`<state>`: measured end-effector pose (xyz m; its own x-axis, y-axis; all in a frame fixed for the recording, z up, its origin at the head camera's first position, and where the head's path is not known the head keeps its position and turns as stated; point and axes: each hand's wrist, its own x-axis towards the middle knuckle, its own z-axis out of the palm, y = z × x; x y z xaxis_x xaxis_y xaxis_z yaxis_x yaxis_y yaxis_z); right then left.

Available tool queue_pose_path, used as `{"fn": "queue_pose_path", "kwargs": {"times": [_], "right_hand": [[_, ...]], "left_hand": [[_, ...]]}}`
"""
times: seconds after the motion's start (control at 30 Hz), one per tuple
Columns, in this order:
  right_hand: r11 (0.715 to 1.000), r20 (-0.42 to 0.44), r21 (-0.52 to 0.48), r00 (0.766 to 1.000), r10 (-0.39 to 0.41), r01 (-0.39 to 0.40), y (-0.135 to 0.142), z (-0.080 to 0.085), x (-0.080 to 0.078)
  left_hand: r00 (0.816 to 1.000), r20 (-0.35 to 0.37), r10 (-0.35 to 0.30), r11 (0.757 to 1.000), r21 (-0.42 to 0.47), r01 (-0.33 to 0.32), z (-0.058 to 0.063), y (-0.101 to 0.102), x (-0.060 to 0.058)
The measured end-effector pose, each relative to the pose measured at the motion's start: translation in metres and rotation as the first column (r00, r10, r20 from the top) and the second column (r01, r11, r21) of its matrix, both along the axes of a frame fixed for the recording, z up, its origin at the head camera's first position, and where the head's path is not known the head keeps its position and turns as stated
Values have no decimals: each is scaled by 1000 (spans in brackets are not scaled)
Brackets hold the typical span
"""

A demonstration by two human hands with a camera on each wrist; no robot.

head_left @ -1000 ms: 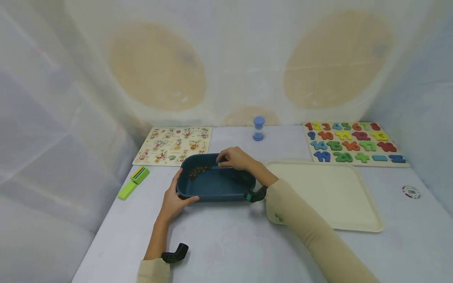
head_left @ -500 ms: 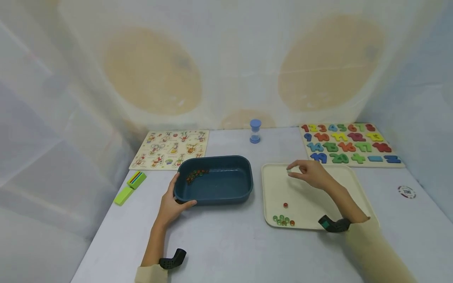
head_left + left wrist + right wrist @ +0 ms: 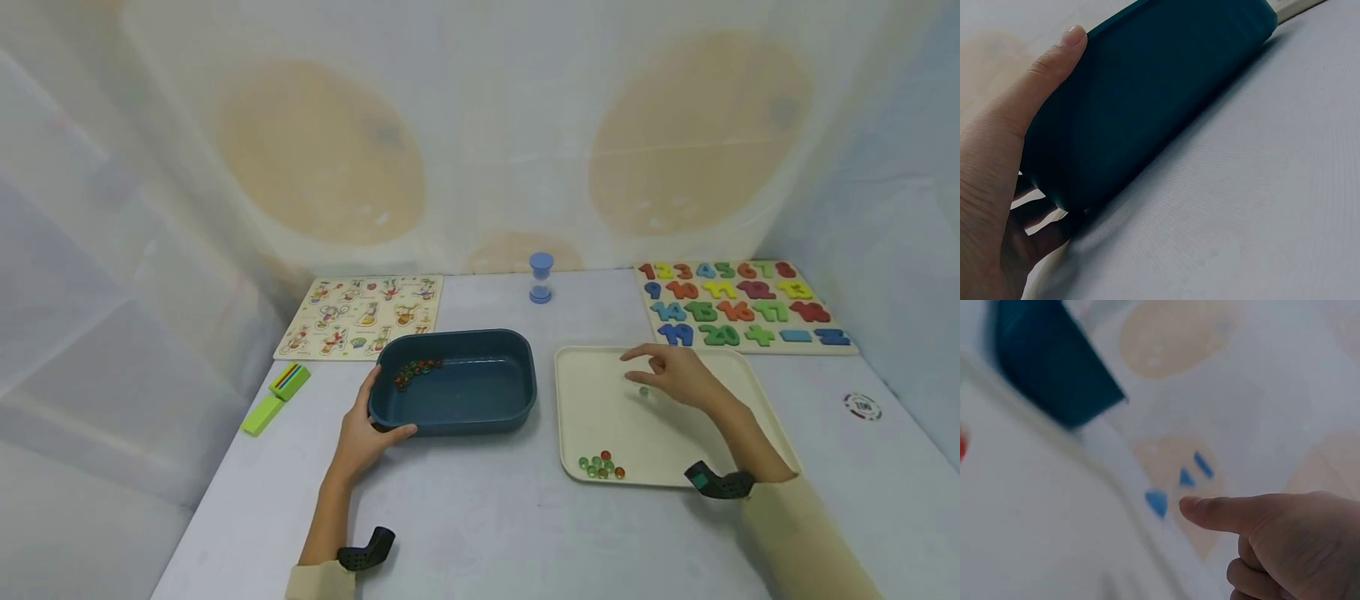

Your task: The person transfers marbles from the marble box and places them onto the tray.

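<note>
My left hand (image 3: 362, 433) grips the left end of a dark blue plastic tub (image 3: 472, 429), thumb at the front wall and fingers round the corner. The left wrist view shows the tub's outer side (image 3: 1147, 87) close up. Inside, several red and green marbles (image 3: 408, 375) lie together at the left. Over the cream tray (image 3: 675, 450) is my right hand (image 3: 678, 375), its thumb and forefinger apart with nothing between them. One pale greenish marble (image 3: 643, 390) is just below that hand, apart from the fingers. Several green and red marbles (image 3: 600, 467) sit in the tray's near-left corner.
Behind the tub lies a cartoon picture board (image 3: 360, 317). A blue sand timer (image 3: 541, 279) stands at the back. Behind the tray is a number puzzle board (image 3: 738, 304). Green blocks (image 3: 276, 400) lie at the left, a round chip (image 3: 862, 407) at the right.
My right hand has gone from inside the tub to above the tray and let go of the pale marble. A red marble has rolled toward the corner cluster. The left hand keeps its grip.
</note>
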<state>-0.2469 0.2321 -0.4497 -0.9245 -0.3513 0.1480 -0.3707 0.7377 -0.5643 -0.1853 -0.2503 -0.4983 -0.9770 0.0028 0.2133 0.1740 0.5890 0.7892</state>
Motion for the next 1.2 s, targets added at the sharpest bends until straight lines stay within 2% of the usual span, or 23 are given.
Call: {"fn": "queue_pose_path", "kwargs": {"times": [0.1,0.23,0.37,0.43,0.5,0.6,0.67,0.77,0.93,1.1,1.2], "right_hand": [[997,-2,-44,998,56,-56,-35,19,-13],[982,-6,-96,987,163,-163,-98,35,-32],[944,-54,-119,951,303,-308,-164,39,-50],[928,-47,-92,933,358,-361,-193,37,-57],[915,-25,-18,915,402,-402,-216,33,-63],[901,41,96,906,422,-424,-242,24,-70],[890,79,160,905,418,-426,-254,16,-74],[889,133,196,910,394,-414,-266,5,-78],[897,156,202,917,367,-394,-276,-8,-81],[895,147,210,918,369,-394,-275,-9,-79],[897,118,162,911,396,-411,-266,-1,-73]], "left_hand": [[1000,3,6,1000,0,-6,0,0,1],[1000,7,9,1000,-3,-9,0,-1,2],[1000,7,9,1000,-4,-9,-1,-3,2],[1000,12,7,1000,1,-7,-1,-3,1],[1000,17,5,1000,8,-5,-1,-3,1],[1000,24,5,1000,13,-6,-1,-3,2],[1000,24,3,1000,14,-3,-1,-2,2],[1000,24,2,1000,17,-2,-1,-1,3],[1000,21,-4,1000,20,3,0,0,3],[1000,12,-10,1000,27,9,1,1,1],[1000,23,-7,999,35,6,1,2,1]]}}
